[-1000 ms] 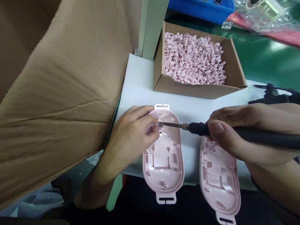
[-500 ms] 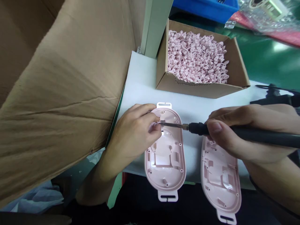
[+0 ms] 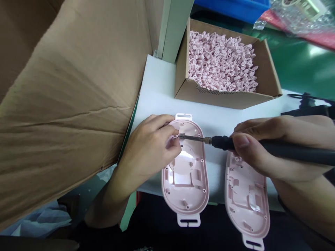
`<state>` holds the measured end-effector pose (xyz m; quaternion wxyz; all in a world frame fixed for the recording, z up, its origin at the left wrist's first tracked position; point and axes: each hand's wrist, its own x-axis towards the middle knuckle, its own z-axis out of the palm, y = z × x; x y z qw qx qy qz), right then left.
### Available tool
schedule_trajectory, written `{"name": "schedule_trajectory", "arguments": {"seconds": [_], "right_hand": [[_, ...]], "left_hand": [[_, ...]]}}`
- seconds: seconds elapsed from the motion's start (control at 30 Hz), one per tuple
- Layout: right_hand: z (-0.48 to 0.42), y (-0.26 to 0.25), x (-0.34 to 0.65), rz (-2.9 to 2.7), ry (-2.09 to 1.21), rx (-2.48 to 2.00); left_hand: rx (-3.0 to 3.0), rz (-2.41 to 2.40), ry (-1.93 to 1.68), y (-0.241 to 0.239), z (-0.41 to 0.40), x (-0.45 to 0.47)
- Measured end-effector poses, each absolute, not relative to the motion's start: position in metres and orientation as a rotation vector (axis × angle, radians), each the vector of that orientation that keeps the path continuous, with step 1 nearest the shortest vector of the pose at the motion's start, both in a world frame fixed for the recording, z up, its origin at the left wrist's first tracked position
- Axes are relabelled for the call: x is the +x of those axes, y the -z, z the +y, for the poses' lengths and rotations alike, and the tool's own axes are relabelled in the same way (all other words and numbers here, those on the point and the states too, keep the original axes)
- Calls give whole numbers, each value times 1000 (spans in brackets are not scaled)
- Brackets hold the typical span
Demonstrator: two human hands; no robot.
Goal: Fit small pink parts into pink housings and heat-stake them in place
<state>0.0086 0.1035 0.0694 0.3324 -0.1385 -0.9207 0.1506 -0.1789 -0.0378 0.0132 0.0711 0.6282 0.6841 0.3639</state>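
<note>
At the front edge of the white mat [image 3: 159, 82], seen from the head, grasping a black-handled tool [image 3: 222, 142] in the right hand [image 3: 282, 130], with the metal tip inside the upper part of the left pink shell [image 3: 187, 195]. Resting the left hand [image 3: 154, 143] over its left rim, bending thumb and forefinger together beside that tip; cannot tell what is pinched. Showing 1 right pink shell [image 3: 243, 193] beside, 1 cardboard box [image 3: 225, 99] of small pink parts [image 3: 222, 62] behind.
</note>
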Motion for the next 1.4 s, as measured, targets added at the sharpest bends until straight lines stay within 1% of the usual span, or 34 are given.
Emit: {"name": "schedule_trajectory", "arguments": {"seconds": [0.37,1.03,1.2,1.4], "right_hand": [[107,-70,11,-2393,-422,-322],[106,-70,7,-2388,-357,-386],[108,-70,6,-2398,-370,-310],[108,-69,9,-2389,-354,-320]], "left_hand": [[1871,2058,-1098,-16,-38,-178],[1849,2056,-1083,-14,-39,-179],[1843,2058,-1085,-15,-40,-179],[1847,2056,-1089,-14,-39,-179]]}}
